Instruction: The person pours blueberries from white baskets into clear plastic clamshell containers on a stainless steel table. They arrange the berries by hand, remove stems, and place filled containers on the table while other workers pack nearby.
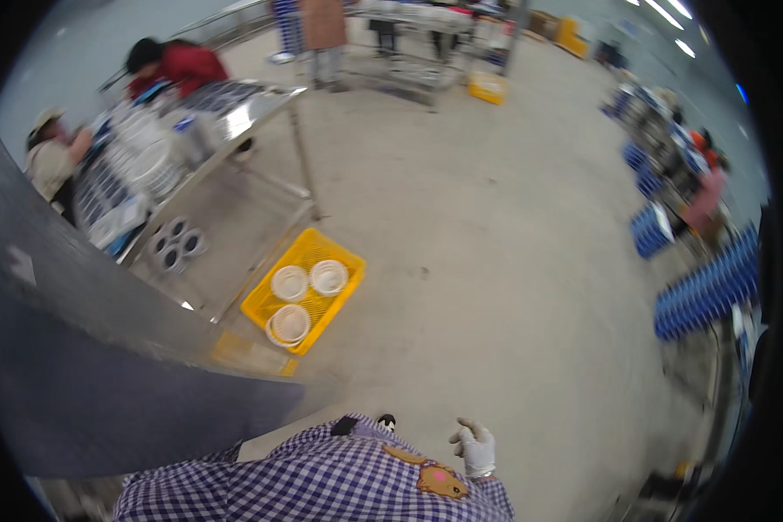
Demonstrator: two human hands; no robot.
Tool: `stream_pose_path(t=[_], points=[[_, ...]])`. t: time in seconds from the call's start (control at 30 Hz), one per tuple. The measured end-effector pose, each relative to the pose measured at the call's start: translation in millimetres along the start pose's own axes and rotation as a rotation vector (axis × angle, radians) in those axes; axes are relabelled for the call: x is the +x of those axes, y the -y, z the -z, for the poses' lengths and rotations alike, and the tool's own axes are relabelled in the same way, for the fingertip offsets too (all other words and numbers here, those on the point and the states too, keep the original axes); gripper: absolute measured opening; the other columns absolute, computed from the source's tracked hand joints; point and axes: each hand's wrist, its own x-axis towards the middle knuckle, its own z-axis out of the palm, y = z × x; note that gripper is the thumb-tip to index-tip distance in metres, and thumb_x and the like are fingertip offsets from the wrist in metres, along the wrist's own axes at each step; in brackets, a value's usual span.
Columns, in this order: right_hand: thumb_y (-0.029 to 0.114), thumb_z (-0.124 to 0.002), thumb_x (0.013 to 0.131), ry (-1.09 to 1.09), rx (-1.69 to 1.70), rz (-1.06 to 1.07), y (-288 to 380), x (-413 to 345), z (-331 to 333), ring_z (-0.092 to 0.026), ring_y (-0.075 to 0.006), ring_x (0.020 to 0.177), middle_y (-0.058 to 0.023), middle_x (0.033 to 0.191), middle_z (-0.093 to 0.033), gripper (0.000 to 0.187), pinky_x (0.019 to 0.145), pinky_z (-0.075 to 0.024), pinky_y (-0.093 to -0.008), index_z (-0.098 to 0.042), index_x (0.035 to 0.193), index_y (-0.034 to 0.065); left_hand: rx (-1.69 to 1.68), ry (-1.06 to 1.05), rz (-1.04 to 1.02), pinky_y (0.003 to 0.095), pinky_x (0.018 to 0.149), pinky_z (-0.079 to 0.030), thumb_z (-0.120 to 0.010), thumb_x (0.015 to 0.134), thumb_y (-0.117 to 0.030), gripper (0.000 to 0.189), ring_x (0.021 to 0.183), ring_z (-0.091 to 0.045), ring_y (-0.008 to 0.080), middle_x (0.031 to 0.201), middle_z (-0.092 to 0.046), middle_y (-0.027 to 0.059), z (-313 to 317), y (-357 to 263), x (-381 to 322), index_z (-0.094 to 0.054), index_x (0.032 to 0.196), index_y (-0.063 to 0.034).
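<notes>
My right hand (475,447), in a white glove with fingertips uncovered, hangs beside my checked purple-and-white garment over the concrete floor. Its fingers are loosely curled and apart, with nothing in them. My left hand is out of view. Ahead and to the left on the floor stands a yellow plastic crate (254,290). Three groups of round white plastic baskets lie in it: one at the left (290,283), one at the right (329,278) and one nearest me (289,324).
A stainless steel table (261,107) holding white baskets stands at left, with two people beside it. A large grey surface (137,404) curves close on my left. Stacked blue crates (708,284) and seated people line the right. Farther off stands another work table (391,91).
</notes>
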Motion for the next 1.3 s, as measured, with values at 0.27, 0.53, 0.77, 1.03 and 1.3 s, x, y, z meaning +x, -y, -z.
stream_pose_path(t=[0.27,0.53,0.77,1.03,1.3], points=[[0.012,-0.051,0.096,0.127,-0.213,-0.014,123.7,205.4,83.0,-0.054,-0.0080,0.052,-0.0100,0.077,-0.067,0.037,0.048,-0.0429,-0.0210,-0.058,0.126,-0.0078,-0.643,0.051,0.370,0.0466,0.101,-0.043,-0.046,0.097,-0.022,0.038,0.123,-0.057,0.0289,0.136,-0.059,0.0140,-134.9,-64.9,-64.2,-0.058,0.131,-0.0116],[0.011,-0.053,0.096,0.402,-0.438,0.229,313.2,446.3,66.1,-0.055,-0.0061,0.055,-0.0072,0.080,-0.067,0.037,0.049,-0.0436,-0.0194,-0.057,0.128,-0.0065,-1.037,0.039,0.521,0.0452,0.091,-0.050,-0.048,0.097,-0.030,0.039,0.116,-0.061,0.0274,0.121,-0.066,0.0116,-265.7,-272.2,-72.3,-0.060,0.130,-0.0111],[0.011,-0.056,0.095,0.784,-0.690,0.509,387.9,616.8,-82.5,-0.060,-0.0086,0.062,-0.0074,0.085,-0.069,0.035,0.057,-0.0501,-0.0218,-0.060,0.126,-0.0047,-1.445,-0.434,0.164,0.0422,0.082,-0.052,-0.056,0.097,-0.028,0.041,0.103,-0.062,0.0224,0.114,-0.065,0.0103,-149.8,-508.6,-67.8,-0.057,0.134,-0.0102],[0.016,-0.059,0.092,0.823,-0.844,0.317,498.1,763.4,-156.5,-0.069,-0.0154,0.070,-0.0119,0.089,-0.072,0.034,0.066,-0.0557,-0.0299,-0.065,0.123,0.0012,-1.831,-0.582,-0.699,0.0453,0.106,-0.042,-0.051,0.100,-0.030,0.057,0.133,-0.049,0.0326,0.144,-0.050,0.0195,212.9,-806.1,26.2,-0.040,0.149,-0.0036],[0.011,-0.055,0.092,0.629,-0.643,0.143,594.9,986.0,-224.0,-0.061,-0.0110,0.061,-0.0134,0.092,-0.071,0.041,0.053,-0.0472,-0.0230,-0.057,0.129,-0.0059,-2.131,-0.616,-0.876,0.0433,0.099,-0.045,-0.055,0.096,-0.042,0.065,0.126,-0.050,0.0320,0.146,-0.043,0.0196,502.9,-950.9,194.2,-0.038,0.144,-0.0019]])
